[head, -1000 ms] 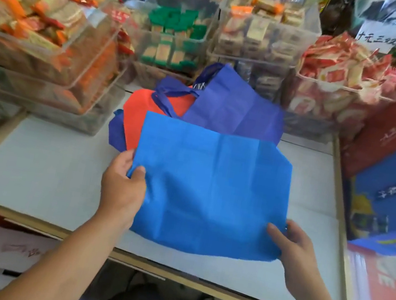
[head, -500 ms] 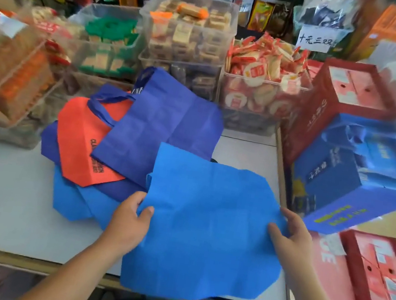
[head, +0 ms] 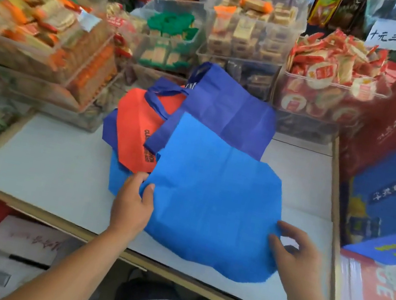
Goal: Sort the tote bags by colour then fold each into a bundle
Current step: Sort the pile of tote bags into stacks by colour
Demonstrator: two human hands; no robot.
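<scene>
The light blue bag (head: 212, 200) lies spread on the table (head: 42, 170), near right, overlapping the dark blue bag (head: 230, 113) and red bag (head: 136, 133). Left hand (head: 134, 199) pinches its left edge, thumb on top. Right hand (head: 298, 252) curls at the right edge; grip cannot be confirmed. Advised: draw it clear of the pile, flatten creases, square the edges before folding.

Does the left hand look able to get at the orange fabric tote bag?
Probably yes, once it lets go: the left hand pinches the light blue fabric tote bag right beside the orange fabric tote bag, whose near corner lies uncovered.
</scene>
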